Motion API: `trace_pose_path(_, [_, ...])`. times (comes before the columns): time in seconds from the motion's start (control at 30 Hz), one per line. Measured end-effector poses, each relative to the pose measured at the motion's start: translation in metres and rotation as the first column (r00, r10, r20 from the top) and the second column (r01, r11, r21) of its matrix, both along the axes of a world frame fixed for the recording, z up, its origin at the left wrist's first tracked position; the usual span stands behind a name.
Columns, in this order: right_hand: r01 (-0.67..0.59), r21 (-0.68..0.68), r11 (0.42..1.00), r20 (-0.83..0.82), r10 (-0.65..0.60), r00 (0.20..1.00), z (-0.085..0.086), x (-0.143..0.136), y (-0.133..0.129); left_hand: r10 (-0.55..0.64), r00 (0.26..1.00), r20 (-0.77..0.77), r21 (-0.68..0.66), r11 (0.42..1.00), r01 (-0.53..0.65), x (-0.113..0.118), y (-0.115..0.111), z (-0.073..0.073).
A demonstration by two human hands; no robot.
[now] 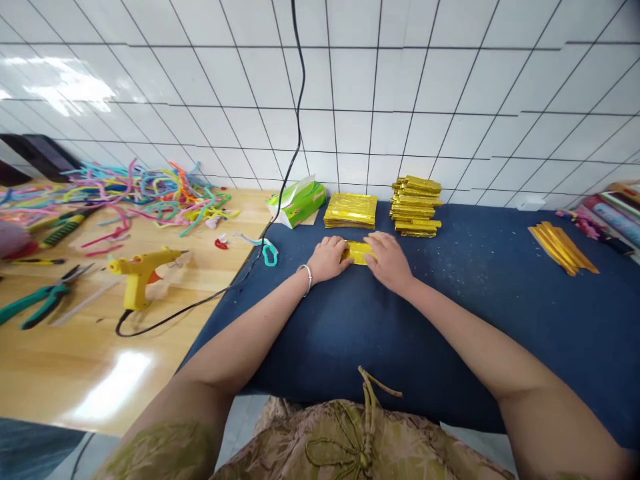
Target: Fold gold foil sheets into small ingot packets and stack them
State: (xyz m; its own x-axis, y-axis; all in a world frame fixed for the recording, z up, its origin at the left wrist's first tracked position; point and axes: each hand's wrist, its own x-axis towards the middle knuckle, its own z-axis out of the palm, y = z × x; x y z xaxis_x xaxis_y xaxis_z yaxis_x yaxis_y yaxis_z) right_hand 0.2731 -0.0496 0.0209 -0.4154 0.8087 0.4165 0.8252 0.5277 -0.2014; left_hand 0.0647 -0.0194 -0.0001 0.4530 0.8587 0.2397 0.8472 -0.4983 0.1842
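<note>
A small piece of gold foil paper [358,253] lies on the dark blue cloth in front of me, its two ends covered by my fingers. My left hand [329,259], with a bracelet at the wrist, is closed on its left end. At the right end, my right hand [390,263] has its fingers bent over the edge, closed on the paper. Just beyond is a flat stack of gold foil sheets [351,211]. Right of that stack rises a taller pile of folded gold strips [416,205].
A green tissue pack [299,203] stands by the tiled wall. On the wooden table lie a yellow glue gun [143,273], green-handled pliers [45,297] and tangled pipe cleaners [150,190]. The black cord [300,100] hangs down past the tissues. More gold strips [563,247] lie far right.
</note>
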Motion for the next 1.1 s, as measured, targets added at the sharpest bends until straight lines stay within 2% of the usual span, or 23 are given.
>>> trace_pose_path(0.1, [-0.157, -0.141, 0.978, 0.122, 0.174, 0.977, -0.012, -0.015, -0.009, -0.008, 1.0, 0.004, 0.005, 1.0, 0.008, -0.001, 0.001, 0.001])
trace_pose_path(0.17, [-0.172, -0.213, 0.962, 0.158, 0.207, 0.965, -0.02, -0.02, -0.011, -0.012, 1.0, 0.009, 0.008, 1.0, 0.012, -0.003, 0.002, 0.001])
trace_pose_path(0.27, [-0.164, -0.221, 0.962, 0.178, 0.205, 0.962, -0.024, -0.02, -0.009, -0.015, 1.0, 0.014, 0.009, 1.0, 0.014, -0.004, 0.001, 0.002])
trace_pose_path(1.1, [-0.141, -0.232, 0.962, 0.23, 0.195, 0.953, -0.017, -0.021, -0.008, -0.014, 1.0, 0.02, -0.005, 1.0, 0.014, -0.005, 0.004, 0.006])
